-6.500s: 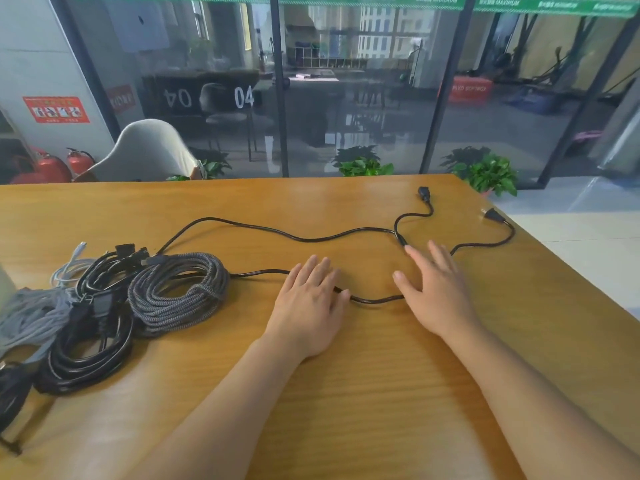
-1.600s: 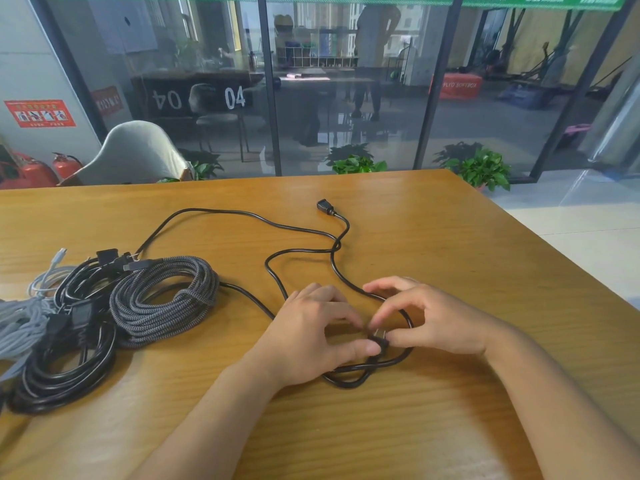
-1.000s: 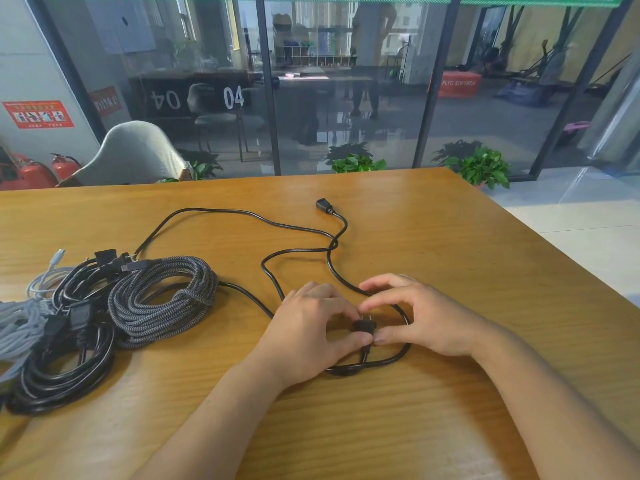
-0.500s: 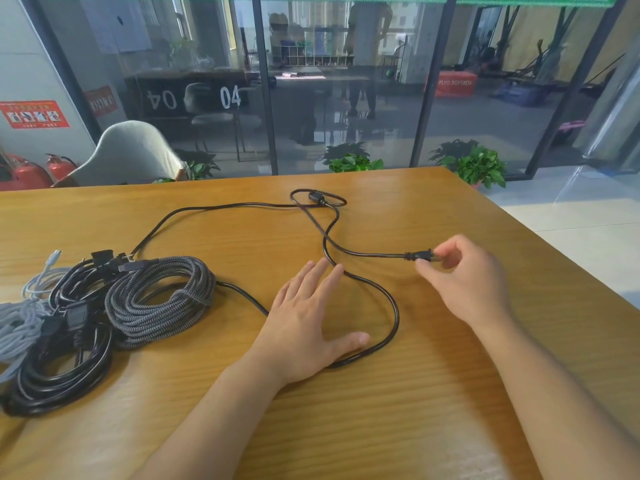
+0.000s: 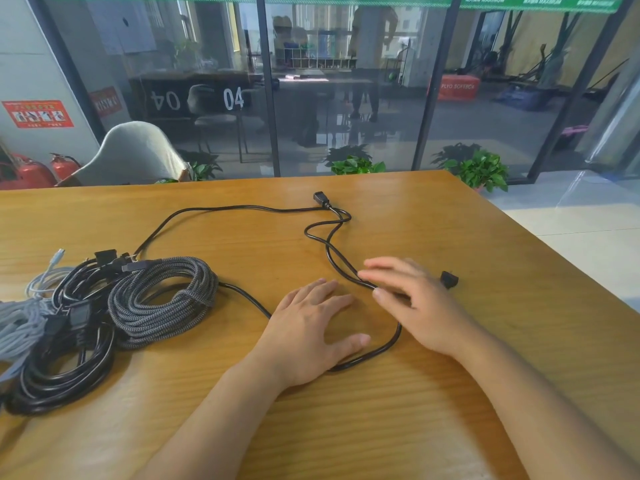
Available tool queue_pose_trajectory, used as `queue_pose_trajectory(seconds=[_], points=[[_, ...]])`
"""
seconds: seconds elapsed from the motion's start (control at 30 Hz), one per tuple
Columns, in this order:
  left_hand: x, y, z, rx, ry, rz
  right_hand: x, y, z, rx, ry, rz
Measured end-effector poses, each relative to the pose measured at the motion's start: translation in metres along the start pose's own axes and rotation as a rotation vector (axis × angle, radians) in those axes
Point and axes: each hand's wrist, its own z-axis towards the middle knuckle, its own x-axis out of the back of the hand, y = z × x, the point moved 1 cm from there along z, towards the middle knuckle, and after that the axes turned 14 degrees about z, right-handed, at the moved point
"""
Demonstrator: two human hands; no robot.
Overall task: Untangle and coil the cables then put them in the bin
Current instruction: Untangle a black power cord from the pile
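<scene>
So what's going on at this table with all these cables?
A person is sorting cables on a wooden table. One thin black cable lies spread out in loose curves. The left hand rests flat on the table inside a loop of it, and the right hand, fingers straight, reaches across it near its plug. A braided grey coil and other bundled cables sit to the left. No bin is in view.
</scene>
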Motion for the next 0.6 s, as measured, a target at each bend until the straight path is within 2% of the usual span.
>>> queue_pose_trajectory(seconds=[0.07, 0.17, 0.27, 0.37, 0.43, 0.5, 0.6], points=[[0.000, 0.000, 0.000, -0.001, 0.003, 0.000, -0.009, 0.006, 0.001, -0.036, -0.126, -0.055], [-0.001, 0.000, 0.000, -0.002, 0.005, -0.001, -0.007, 0.009, 0.002, -0.130, -0.101, -0.057], [-0.001, -0.001, 0.000, -0.001, 0.004, -0.008, 0.001, 0.006, 0.003, -0.192, 0.069, -0.146], [0.000, -0.001, 0.000, -0.003, 0.008, -0.024, 0.016, 0.009, 0.003, -0.320, 0.293, -0.434], [0.000, -0.001, -0.001, -0.005, 0.009, -0.027, 0.022, 0.014, 0.001, -0.310, 0.375, -0.482], [0.000, -0.001, -0.001, -0.004, 0.017, -0.029, 0.021, 0.014, 0.000, -0.224, 0.351, -0.374], [0.000, 0.000, -0.001, -0.006, 0.028, -0.026, 0.005, 0.001, 0.001, -0.146, 0.099, -0.184]])
